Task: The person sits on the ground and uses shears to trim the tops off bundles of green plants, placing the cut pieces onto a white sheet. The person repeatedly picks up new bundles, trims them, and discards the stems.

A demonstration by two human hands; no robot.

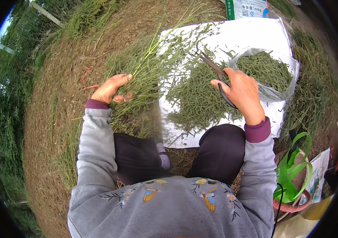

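Observation:
My left hand (112, 88) grips the lower end of a green stem (148, 53), whose thin branches fan out up and to the right. Scissors (216, 69) with dark handles are in my right hand (241, 90), their blades pointing up and left over a white sheet (255, 32). On the sheet, below the blades, lies a pile of short cut green pieces (200, 98). A clear plastic bag (271, 93) filled with similar green pieces sits to the right, partly behind my right hand.
More cut plants (308, 89) lie along the sheet's right side. A printed sack (247, 9) is at the top edge. A green bag (290, 175) rests in a basket at the lower right. Bare soil (53, 119) and leafy growth (2, 142) extend on the left.

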